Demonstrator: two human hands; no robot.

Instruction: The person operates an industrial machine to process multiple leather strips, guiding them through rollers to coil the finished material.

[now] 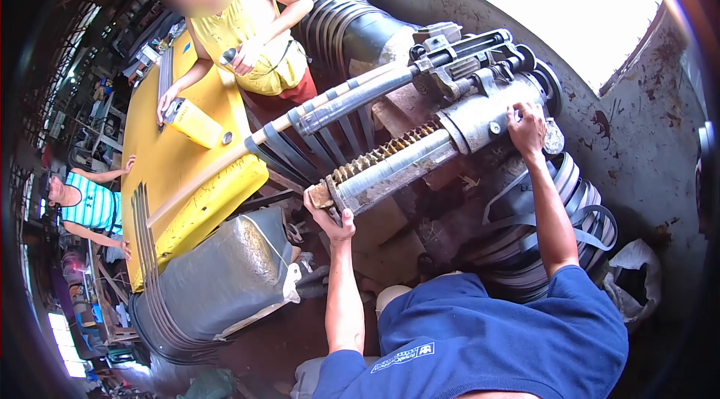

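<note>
A long metal machine with a threaded screw runs diagonally across the middle. My left hand is wrapped round its lower left end, by a rusty block, with the thumb along the near side. My right hand rests with bent fingers on the grey cylindrical housing at the upper right, near a round wheel. A long rod with dark bands extends from the machine's upper side toward the yellow table.
A person in yellow stands behind a yellow table, touching a yellow container. Another person in a striped top is at far left. Dark strips lie coiled at right. A wrapped bundle lies lower left.
</note>
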